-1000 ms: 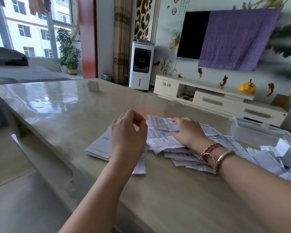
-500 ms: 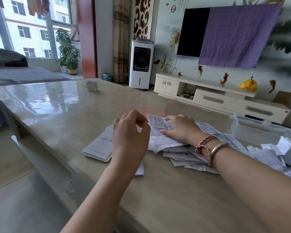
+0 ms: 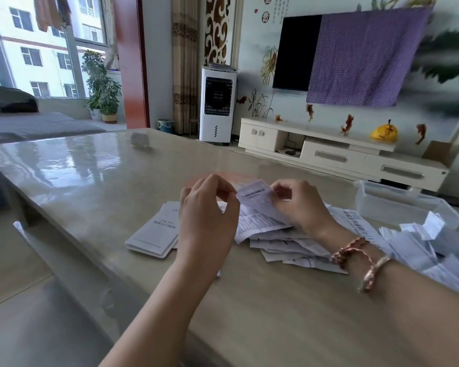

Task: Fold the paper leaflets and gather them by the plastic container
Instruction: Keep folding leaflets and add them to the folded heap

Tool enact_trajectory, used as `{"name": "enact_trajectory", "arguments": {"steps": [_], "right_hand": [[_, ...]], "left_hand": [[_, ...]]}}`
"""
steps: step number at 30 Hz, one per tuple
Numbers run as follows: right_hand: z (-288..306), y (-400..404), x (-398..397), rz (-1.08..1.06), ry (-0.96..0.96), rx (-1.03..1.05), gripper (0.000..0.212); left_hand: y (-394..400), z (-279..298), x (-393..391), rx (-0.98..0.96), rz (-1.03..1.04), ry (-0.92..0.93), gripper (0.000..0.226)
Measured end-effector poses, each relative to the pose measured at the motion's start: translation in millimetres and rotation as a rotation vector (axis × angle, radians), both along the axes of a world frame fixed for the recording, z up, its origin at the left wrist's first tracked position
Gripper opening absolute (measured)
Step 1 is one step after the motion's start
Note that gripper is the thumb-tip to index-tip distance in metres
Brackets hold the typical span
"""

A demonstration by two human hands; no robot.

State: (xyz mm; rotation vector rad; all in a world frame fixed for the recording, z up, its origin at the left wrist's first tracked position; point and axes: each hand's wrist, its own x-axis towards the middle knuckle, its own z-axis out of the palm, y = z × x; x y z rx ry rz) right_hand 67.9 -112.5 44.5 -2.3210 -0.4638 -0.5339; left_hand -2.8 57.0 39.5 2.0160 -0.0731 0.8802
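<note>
Glossy smooth table point(image 3: 90, 181), matt paper leaflets point(image 3: 260, 221), translucent plastic container point(image 3: 398, 205)

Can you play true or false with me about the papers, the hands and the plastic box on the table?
1. The right hand pinches a leaflet lifted off the pile. True.
2. The plastic container sits at the left end of the table. False: it sits at the right, beyond the pile.
3. Bracelets are on the right wrist. True.
4. The folded booklet lies inside the container. False: it lies on the table, left of the left hand.
5. The TV is fully uncovered. False: a purple cloth hangs over part of it.
</note>
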Motion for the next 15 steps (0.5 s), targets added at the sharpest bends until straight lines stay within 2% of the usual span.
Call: {"name": "enact_trajectory", "arguments": {"steps": [3, 6, 11, 15], "right_hand": [[1.2, -19.0, -25.8, 0.026, 0.069, 0.175, 0.007], [3.8, -41.3, -60.3, 0.066, 0.159, 0.306, 0.005], [1.2, -70.6, -107.3, 0.144, 0.234, 0.378, 0.014], [-9.3, -83.7, -117.9, 0.139, 0.271, 0.352, 0.015]], "left_hand": [[-10.4, 3.0, -5.0, 0.010, -0.085, -0.026, 0.015], [-21.9, 7.7, -17.1, -0.025, -0.275, -0.031, 0.048], [-31.2, 5.5, -34.3, 0.134, -0.443, 0.090, 0.090], [-31.9, -9.2, -34.3, 0.318, -0.563, 0.265, 0.090]]}}
